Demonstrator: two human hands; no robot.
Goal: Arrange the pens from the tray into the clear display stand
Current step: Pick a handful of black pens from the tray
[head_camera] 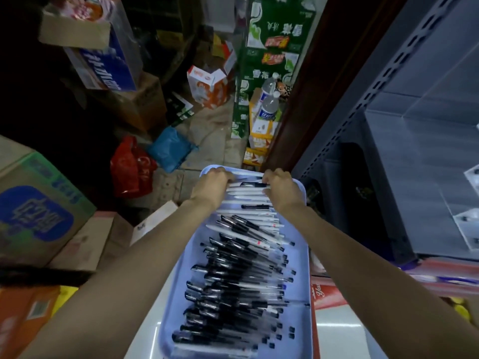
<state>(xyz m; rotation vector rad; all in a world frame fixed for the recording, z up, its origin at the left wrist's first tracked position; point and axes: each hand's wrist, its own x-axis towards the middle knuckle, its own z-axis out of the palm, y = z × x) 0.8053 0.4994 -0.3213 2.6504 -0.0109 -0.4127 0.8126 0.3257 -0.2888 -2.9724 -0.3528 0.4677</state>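
1. Nearest us, the light-blue tray (302, 260) is packed with pens: black-capped pens (233, 281) crowd its near and middle stretch, with bare tray showing along the right rim.
2. Further up, white pens (248, 196) lie crosswise towards the far edge.
3. At that far edge, left hand (213, 186) and right hand (281, 189) sit apart, fingers curled over the white pens, seemingly gripping them.
4. Right of the tray, a grey shelf unit (388, 99) stands close; clear acrylic pieces (469, 221) sit on it.
5. Beyond, a red bag (132, 168) and cartons crowd the floor.
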